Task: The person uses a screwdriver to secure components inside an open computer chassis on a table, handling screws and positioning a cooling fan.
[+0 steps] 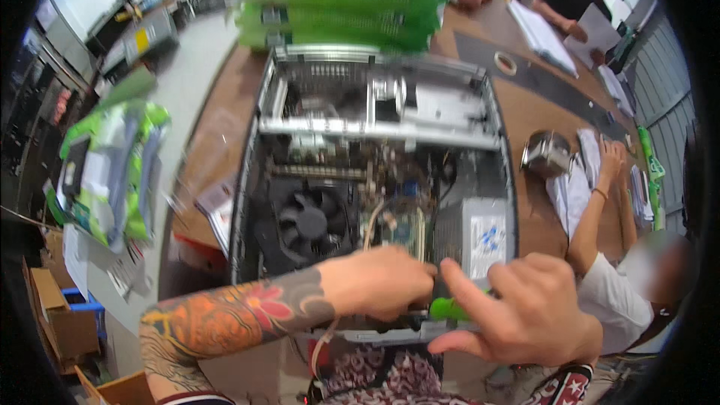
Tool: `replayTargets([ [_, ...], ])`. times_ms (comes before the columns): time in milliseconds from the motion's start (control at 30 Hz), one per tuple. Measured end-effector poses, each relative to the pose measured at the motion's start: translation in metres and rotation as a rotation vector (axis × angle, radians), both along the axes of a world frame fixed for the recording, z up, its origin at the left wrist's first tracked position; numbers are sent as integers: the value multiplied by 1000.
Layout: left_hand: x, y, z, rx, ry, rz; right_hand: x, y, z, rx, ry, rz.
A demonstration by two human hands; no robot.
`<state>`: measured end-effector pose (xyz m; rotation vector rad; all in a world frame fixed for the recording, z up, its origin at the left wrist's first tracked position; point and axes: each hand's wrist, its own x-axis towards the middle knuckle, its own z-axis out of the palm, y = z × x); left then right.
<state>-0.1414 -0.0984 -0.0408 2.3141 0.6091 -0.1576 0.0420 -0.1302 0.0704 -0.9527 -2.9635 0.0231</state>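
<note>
An opened desktop computer case (381, 336) lies in front of me, its inside facing up. My left hand (386, 279) reaches over the near edge, fingers curled down inside; what they hold, if anything, is hidden. Just right of it is my right hand (525, 307), index finger and thumb stretched out, other fingers curled round a bright green tool handle (448, 309). The handle's working end cannot be seen. A black cooling fan (304, 217) sits left of my hands, and a silver power supply (487, 236) with a white label lies beyond the right one.
Stacked green packages (341, 4) stand behind the case. More green-and-white packages (120, 172) lie on the left. A metal cooler-like part (547, 154) and a tape roll (505, 64) rest on the brown table (536, 210). A person in white (619, 300) leans in at right; others work farther back.
</note>
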Motion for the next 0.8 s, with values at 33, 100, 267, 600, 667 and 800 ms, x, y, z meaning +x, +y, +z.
replayTargets([
  [33, 7, -5, -15, 66, -80, -48, 6, -12, 6, 63, -4, -12],
  [100, 7, -11, -28, 135, -177, -70, 10, -15, -3, 146, 21, -9],
  [267, 9, -6, -14, 112, -102, -146, 10, -10, -6, -257, 251, 139],
  [600, 3, -11, -13, 4, -337, -92, 23, -9, -35, -366, 604, 275],
  [667, 4, -15, -22, 212, -283, -130, 36, -8, -18, -415, 800, 207],
  [800, 29, -8, 9, 272, -8, -388, 92, 19, 1, 86, 1354, -158],
])
